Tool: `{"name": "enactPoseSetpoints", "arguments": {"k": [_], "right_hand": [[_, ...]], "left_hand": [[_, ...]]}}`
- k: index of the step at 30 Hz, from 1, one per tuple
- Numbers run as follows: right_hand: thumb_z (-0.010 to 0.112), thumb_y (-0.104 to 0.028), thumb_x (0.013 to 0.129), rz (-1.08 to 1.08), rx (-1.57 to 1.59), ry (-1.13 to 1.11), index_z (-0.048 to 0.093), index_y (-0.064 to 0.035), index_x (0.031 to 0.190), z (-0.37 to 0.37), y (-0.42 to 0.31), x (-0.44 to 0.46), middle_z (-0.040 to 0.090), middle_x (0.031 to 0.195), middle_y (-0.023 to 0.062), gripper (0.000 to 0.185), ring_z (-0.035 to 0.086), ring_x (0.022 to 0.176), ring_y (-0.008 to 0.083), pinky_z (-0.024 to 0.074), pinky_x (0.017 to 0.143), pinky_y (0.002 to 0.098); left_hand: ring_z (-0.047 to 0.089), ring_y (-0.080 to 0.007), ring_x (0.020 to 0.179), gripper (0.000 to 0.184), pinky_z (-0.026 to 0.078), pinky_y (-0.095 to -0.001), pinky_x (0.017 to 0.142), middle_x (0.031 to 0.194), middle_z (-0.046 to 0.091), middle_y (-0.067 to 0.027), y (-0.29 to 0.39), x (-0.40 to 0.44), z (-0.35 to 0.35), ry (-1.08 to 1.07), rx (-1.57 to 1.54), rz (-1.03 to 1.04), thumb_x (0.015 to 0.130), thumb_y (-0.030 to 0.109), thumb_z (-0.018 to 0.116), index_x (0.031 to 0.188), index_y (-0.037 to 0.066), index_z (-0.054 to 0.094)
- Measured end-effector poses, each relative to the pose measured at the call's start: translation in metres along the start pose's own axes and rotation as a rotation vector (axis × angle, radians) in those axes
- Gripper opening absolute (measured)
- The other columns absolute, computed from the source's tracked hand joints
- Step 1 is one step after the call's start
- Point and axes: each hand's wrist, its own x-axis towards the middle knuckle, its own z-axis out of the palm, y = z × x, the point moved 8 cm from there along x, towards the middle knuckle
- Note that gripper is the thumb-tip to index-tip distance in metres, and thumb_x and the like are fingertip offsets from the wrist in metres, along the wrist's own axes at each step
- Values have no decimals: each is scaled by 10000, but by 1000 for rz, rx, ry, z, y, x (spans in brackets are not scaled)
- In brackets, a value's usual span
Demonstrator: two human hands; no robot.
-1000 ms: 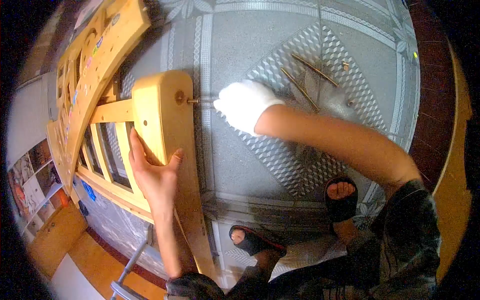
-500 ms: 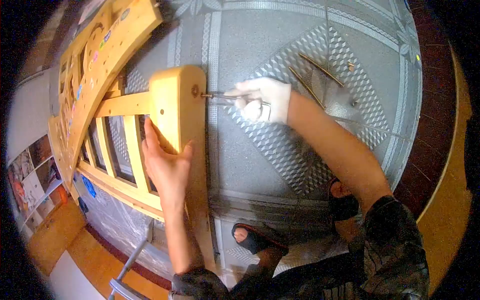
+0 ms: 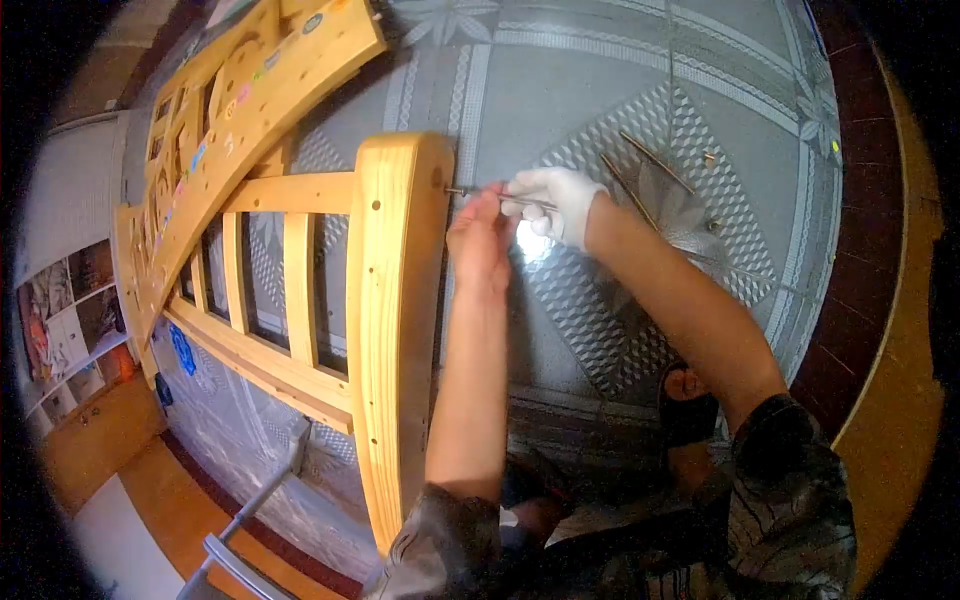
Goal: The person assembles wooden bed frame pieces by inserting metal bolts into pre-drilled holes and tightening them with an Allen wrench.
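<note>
A thin metal hex key (image 3: 528,203) runs from my hands toward a bolt (image 3: 455,190) that sticks out of the wooden post's right side. My right hand (image 3: 562,205), in a white glove, is closed around the key. With bare fingers pinched together, my left hand (image 3: 478,245) grips the key's front part close to the bolt; its fingertips partly hide the joint. The pale wooden post (image 3: 385,270) is the thick end of a slatted frame (image 3: 300,290), with small holes along its face.
A second wooden panel (image 3: 215,150) with coloured stickers leans across the frame's far left. Long metal rods (image 3: 655,162) and small metal parts lie on the patterned tile floor (image 3: 540,110). A grey metal tube frame (image 3: 255,510) stands at the lower left.
My left hand has left the wooden post and moved right onto the key beside my right hand. The wooden frame now sits further right in view, and more of the bolt shows.
</note>
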Motion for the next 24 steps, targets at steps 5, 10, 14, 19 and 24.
{"name": "enactPoseSetpoints", "arguments": {"k": [5, 10, 14, 19, 24], "right_hand": [[463, -264, 756, -491, -690, 218, 526, -35, 725, -16, -12, -36, 520, 592, 53, 240, 402, 397, 105, 316, 329, 251], [438, -276, 774, -251, -431, 176, 484, -46, 701, -27, 3, -52, 383, 479, -12, 246, 325, 333, 94, 256, 303, 230], [390, -236, 830, 136, 131, -162, 453, -54, 781, -19, 16, -34, 312, 466, -52, 199, 260, 314, 61, 211, 276, 201], [353, -211, 862, 222, 191, -273, 432, -65, 816, -11, 18, -36, 309, 468, -68, 172, 245, 310, 44, 200, 261, 193], [393, -279, 854, 12, 158, -468, 446, -58, 914, -4, 13, -44, 408, 576, -34, 235, 380, 444, 63, 311, 378, 185]], "left_hand": [[540, -143, 765, 192, 451, -252, 700, 919, 570, -66, -6, 2, -2, 102, -40, 24, 822, 157, 481, 967, 39, 527], [549, -135, 741, 198, 460, -247, 682, 876, 584, -73, -6, 2, -3, 98, -72, 87, 813, 161, 502, 948, 20, 534], [553, -135, 736, 219, 460, -238, 667, 862, 587, -70, -7, 2, -4, 120, -78, 83, 802, 176, 523, 951, 16, 534], [542, -165, 802, 262, 438, -274, 735, 906, 564, -77, -6, 4, -4, 104, -38, 46, 797, 224, 533, 962, 20, 521], [490, -192, 928, 302, 400, -329, 822, 974, 511, -64, 1, 11, -10, -37, -148, -11, 818, 280, 491, 1000, 41, 472]]}}
